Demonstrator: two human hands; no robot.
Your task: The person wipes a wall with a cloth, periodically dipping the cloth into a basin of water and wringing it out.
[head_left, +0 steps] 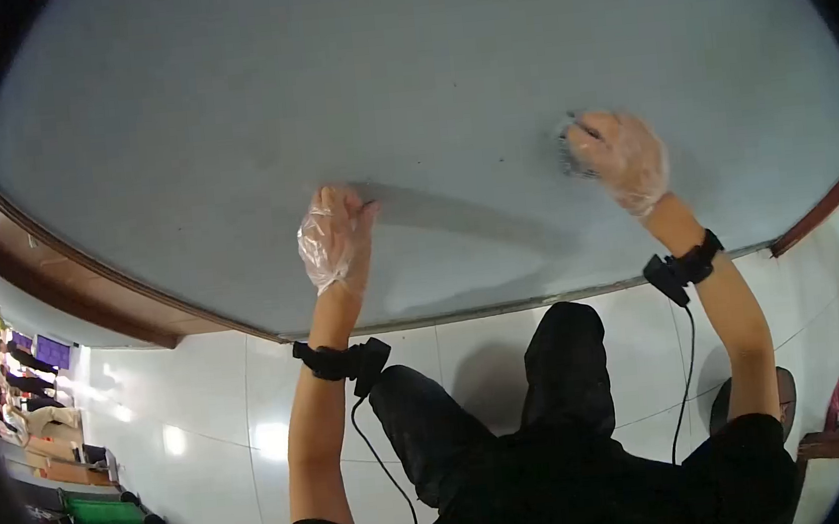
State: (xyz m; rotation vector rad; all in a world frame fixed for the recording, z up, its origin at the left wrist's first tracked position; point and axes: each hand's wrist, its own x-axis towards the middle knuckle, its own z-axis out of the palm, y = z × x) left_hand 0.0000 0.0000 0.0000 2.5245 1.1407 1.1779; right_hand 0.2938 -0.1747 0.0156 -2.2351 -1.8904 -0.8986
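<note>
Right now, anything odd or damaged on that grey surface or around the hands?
Nothing major. A couple of dark specks stand out on the mostly plain grey surface, between the left hand and the right hand, which holds a grey scouring pad. Dirt or pits: can't tell.

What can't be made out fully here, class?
Grey pad: head view, partly covered by right hand.
Anything inside the left hand: head view, hidden by its fingers.
Dark specks: head view, too small to identify.
Grey surface: head view, far edge cut off by frame.
</note>
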